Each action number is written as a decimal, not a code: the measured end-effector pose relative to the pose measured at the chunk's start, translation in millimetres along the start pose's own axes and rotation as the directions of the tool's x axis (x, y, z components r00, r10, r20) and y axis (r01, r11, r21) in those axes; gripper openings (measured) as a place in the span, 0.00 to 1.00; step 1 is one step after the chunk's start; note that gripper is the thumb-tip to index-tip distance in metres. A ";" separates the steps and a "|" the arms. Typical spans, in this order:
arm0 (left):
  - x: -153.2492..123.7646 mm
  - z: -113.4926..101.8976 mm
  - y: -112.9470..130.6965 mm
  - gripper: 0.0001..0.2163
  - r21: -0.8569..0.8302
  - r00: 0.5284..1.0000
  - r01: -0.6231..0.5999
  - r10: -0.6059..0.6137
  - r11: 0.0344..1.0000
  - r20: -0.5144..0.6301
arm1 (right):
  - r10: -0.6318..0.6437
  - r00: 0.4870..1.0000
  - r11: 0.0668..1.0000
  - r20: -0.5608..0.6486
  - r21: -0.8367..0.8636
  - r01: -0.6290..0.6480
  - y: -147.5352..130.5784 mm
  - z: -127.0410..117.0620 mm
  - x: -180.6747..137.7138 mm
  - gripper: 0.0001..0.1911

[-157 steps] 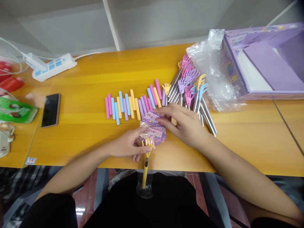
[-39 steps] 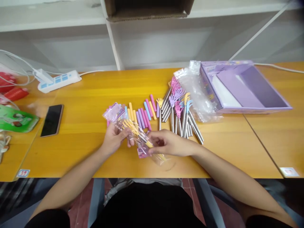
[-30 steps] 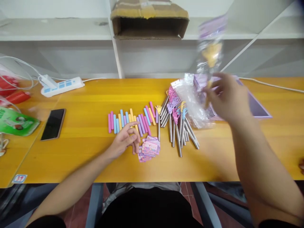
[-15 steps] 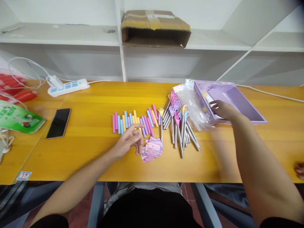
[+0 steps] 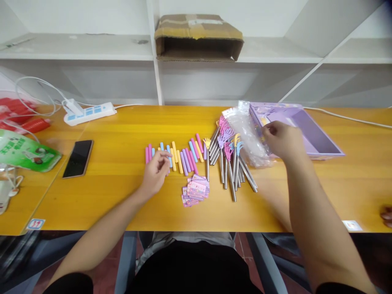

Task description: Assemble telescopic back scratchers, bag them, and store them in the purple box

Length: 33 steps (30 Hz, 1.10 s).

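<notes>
Trainee: Position of the left hand (image 5: 154,173), please.

Technician: Reference point is the rod bundle (image 5: 231,171), a fan of metal rods with small coloured plastic hands on their far ends. It lies on the yellow table (image 5: 122,196). The left hand is well to the left of the rod bundle, palm down. Its fingertips rest on the left part of the row of pastel tubes (image 5: 186,155). That row ends just beside the bundle's left side.

Trainee: Grip state?

Technician: The fingers are loosely curled, with thumb and forefinger close together over a blue tube. The hand covers the contact point, so I cannot tell whether a tube is pinched between them.

Trainee: And the right hand (image 5: 283,141)?

Technician: It is to the right of the rod bundle and slightly beyond it, with the back of the hand toward the camera. It sits over the clear plastic bag (image 5: 245,130), which touches the bundle's right side, at the near left corner of the purple box (image 5: 318,136). The fingers bend inward and are hidden, so I cannot tell whether it holds anything.

Trainee: Other items?

Technician: The stack of pink cards (image 5: 196,190) lies just left of the bundle's near ends, apart from both hands. The black phone (image 5: 78,158) and the white power strip (image 5: 90,113) are far left of the bundle, the strip further back. The cardboard box (image 5: 199,36) stands on the shelf behind the bundle, open side forward. Another person's fingertips (image 5: 386,215) show far right of the bundle, at the frame edge.
</notes>
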<state>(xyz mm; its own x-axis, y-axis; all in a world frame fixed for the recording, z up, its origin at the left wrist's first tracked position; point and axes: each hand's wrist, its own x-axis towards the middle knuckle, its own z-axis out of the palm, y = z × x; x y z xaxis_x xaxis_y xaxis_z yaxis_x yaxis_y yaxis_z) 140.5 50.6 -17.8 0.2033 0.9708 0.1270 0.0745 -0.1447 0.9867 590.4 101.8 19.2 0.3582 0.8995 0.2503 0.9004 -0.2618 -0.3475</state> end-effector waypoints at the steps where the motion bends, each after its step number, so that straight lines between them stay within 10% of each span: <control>1: 4.4 -5.8 1.2 0.06 0.102 0.995 -0.057 0.065 0.993 -0.077 | -0.013 1.000 1.000 0.027 0.002 0.013 -10.7 3.1 -8.0 0.08; 7: 31.7 -34.7 -0.8 0.08 0.454 0.901 -0.062 0.246 0.889 -0.358 | -0.013 1.000 0.999 0.008 -0.042 0.013 -36.3 38.6 -35.3 0.16; 12: 39.9 -49.3 -8.3 0.12 0.728 0.953 0.029 0.200 0.685 -0.226 | -0.032 0.999 0.998 0.015 -0.044 0.033 -19.2 46.4 -38.1 0.17; 21: 39.5 -61.7 6.2 0.20 0.898 0.929 0.364 -0.170 0.248 -0.330 | -0.159 0.987 0.985 -0.038 0.058 0.161 -22.7 35.0 -46.6 0.16; 33: 40.4 -52.6 4.0 0.23 0.918 0.927 0.344 -0.227 0.197 -0.299 | -0.285 0.915 0.940 0.286 -0.103 0.325 -54.4 42.5 -71.4 0.23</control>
<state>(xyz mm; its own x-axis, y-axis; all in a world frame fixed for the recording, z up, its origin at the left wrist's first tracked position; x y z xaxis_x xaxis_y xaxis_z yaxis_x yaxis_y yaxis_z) 97.7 99.3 -3.4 -0.1204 0.9898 -0.0763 0.9808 0.1304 0.1447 505.4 66.6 -18.1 0.0008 0.9976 0.0699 0.9882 0.0099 -0.1528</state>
